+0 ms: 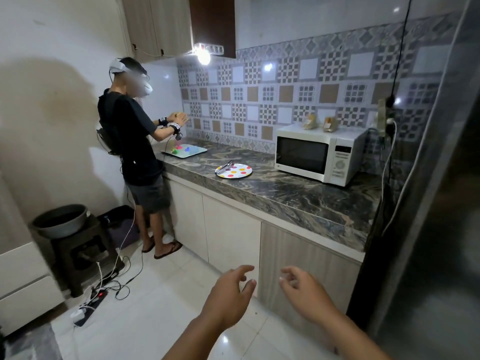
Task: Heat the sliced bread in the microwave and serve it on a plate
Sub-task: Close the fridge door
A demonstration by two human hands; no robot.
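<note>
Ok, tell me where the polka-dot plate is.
The round white plate with coloured dots sits on the dark marbled countertop, just left of the white microwave, with metal tongs resting on it.

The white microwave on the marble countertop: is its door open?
No. The white microwave has its dark-windowed door shut flush against its front, beside the polka-dot plate on the marble countertop.
</note>
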